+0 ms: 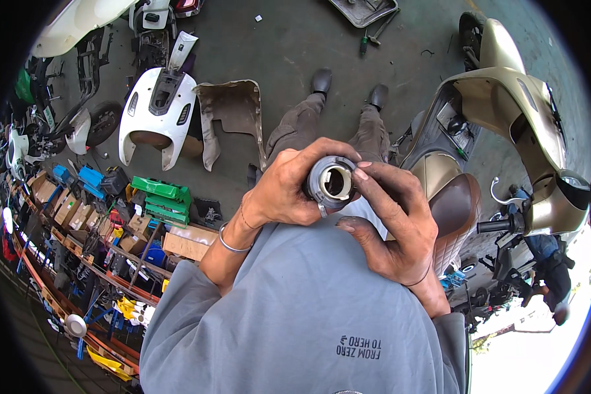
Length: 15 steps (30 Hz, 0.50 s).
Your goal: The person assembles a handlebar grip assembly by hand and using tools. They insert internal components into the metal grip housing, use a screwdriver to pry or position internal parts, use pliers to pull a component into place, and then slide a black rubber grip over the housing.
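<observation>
A short, dark, tube-shaped part (317, 186) with a round hollow mouth is held up in front of my chest. A pale notched ring shows inside its mouth, and a narrow metal strip sits at its lower edge. My left hand (287, 186) is wrapped around its side, closed on it. From the other side, the fingertips of my right hand (400, 220) touch the upper right of the rim. That hand's thumb is spread apart below, near the part. The underside of the part is hidden.
A gold scooter (505, 85) with a brown seat stands at the right, with a person (550, 269) beyond it. White scooter bodywork (156, 111) and a curved panel (232, 111) lie at left. Shelves (131, 285) hold boxes. A tray (364, 10) and screwdriver (364, 44) lie ahead.
</observation>
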Each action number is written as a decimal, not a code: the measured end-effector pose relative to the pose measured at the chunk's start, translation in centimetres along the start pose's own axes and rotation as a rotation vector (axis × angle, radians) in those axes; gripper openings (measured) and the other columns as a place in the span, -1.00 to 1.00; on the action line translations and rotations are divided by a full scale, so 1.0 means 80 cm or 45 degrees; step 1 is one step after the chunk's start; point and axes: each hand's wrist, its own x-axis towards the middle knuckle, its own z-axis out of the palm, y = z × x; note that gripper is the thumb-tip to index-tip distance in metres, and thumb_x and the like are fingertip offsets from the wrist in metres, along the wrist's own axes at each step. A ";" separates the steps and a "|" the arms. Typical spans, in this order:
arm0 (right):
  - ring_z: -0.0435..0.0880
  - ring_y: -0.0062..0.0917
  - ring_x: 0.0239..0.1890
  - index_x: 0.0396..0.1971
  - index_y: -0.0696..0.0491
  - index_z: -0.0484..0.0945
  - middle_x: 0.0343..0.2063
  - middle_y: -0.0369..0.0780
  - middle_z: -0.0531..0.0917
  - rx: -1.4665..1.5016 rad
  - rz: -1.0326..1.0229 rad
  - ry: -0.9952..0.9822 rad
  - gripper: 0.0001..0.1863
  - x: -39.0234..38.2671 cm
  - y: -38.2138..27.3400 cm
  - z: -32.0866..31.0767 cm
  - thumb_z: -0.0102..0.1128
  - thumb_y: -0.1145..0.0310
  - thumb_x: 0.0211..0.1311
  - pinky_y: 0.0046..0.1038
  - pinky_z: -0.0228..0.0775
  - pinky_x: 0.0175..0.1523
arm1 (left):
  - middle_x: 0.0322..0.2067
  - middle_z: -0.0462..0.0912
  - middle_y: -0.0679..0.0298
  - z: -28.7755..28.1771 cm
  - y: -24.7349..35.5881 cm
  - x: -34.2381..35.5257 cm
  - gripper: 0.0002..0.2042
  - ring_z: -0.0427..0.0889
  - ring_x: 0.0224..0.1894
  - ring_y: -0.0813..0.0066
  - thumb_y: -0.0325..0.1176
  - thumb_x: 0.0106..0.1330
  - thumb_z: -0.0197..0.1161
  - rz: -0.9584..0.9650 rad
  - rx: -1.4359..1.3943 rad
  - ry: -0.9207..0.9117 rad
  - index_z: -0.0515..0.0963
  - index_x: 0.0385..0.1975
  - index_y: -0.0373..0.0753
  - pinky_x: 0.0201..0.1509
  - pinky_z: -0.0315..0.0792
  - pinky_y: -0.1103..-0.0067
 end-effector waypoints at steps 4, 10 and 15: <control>0.58 -0.26 -0.04 0.09 0.16 0.50 -0.03 -0.06 0.53 -0.029 -0.002 0.088 -0.33 0.003 0.007 0.005 0.50 0.46 -0.14 -0.35 0.51 -0.02 | -0.17 0.57 0.12 0.010 0.002 -0.008 -0.27 0.66 -0.17 0.32 -0.50 -0.05 0.41 -0.085 -0.133 0.083 0.15 0.15 -0.25 -0.13 0.55 0.44; 0.61 -0.26 -0.06 0.06 0.15 0.52 -0.06 -0.08 0.55 0.087 -0.014 0.162 -0.36 0.003 0.016 0.013 0.50 0.49 -0.16 -0.34 0.52 -0.01 | -0.14 0.39 -0.05 0.017 -0.009 -0.011 -0.15 0.56 -0.39 0.41 -0.37 0.03 0.41 0.061 -0.392 0.092 -0.12 0.21 -0.10 -0.37 0.51 0.54; 0.65 -0.29 -0.17 0.00 0.13 0.56 -0.14 -0.11 0.61 0.183 -0.109 0.249 -0.40 0.007 0.016 0.017 0.50 0.51 -0.19 -0.37 0.55 -0.11 | -0.14 0.37 -0.12 0.017 -0.009 -0.009 -0.19 0.52 -0.45 0.46 -0.37 0.08 0.41 0.216 -0.472 0.062 -0.07 0.21 -0.01 -0.47 0.50 0.56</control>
